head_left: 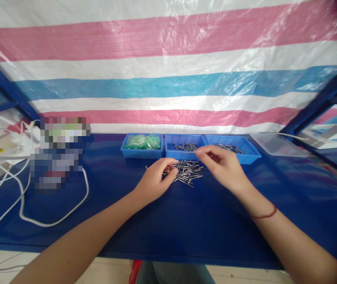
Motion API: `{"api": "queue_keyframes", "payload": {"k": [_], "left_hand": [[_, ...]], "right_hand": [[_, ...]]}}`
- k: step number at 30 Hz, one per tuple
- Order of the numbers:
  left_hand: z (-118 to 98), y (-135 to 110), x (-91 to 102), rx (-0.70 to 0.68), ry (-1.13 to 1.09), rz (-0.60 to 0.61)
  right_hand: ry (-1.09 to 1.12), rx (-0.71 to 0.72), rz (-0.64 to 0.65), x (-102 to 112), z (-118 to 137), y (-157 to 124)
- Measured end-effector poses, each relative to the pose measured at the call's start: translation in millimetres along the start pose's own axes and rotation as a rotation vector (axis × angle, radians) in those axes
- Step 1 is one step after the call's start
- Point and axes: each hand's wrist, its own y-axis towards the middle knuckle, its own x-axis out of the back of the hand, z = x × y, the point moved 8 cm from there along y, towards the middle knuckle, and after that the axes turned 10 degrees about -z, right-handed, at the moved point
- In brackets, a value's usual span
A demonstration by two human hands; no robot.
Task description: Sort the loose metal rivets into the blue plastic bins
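A loose pile of thin, shiny metal pieces (189, 173), like screws or rivets, lies on the blue table. At the pile's left edge rests my left hand (156, 177), its thumb and fingers curved with a gap between them. My right hand (223, 165) hovers at the front of the bins, thumb and fingertips pinched together; whatever is between them is too small to make out. Behind the pile, the middle blue bin (170, 146) holds some of the same metal pieces. More lie in the right blue bin (249, 152), partly hidden by my right hand.
In the left blue bin (123, 149) are green plastic bags (149, 142). A clear plastic lid or tray (277, 145) lies at the right. White cables (50, 225) loop over the table's left side near a blurred-out area. A striped sheet (168, 86) hangs behind.
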Motion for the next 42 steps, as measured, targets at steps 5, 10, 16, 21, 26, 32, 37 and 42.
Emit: {"api": "queue_keyframes", "payload": {"k": [5,10,16,21,26,32,37,42], "left_hand": [[-8,3,5.7,-0.185,0.443,0.193],[4,9,27.5,-0.116,0.691,0.239],[19,2,28.0,-0.036,0.691,0.377],[18,0,16.8,-0.055,0.579,0.430],[14,0,11.8,-0.105,0.539,0.435],[11,1,11.4,-0.100,0.513,0.396],[12,3,5.5,-0.111,0.498,0.363],[18,5,-2.5,-0.127,0.404,0.280]], "right_hand": [[-0.341,-0.053,-0.314,75,-43,32],[-0.729,-0.028,-0.343,106,-77,42],[-0.703,0.099,-0.398,90,-61,37],[-0.558,0.250,-0.209,48,-21,25],[-0.402,0.391,0.035,4,9,3],[-0.284,0.439,0.275,-34,21,-20],[-0.248,0.431,0.347,-45,22,-26],[-0.227,0.403,0.345,-45,19,-27]]}}
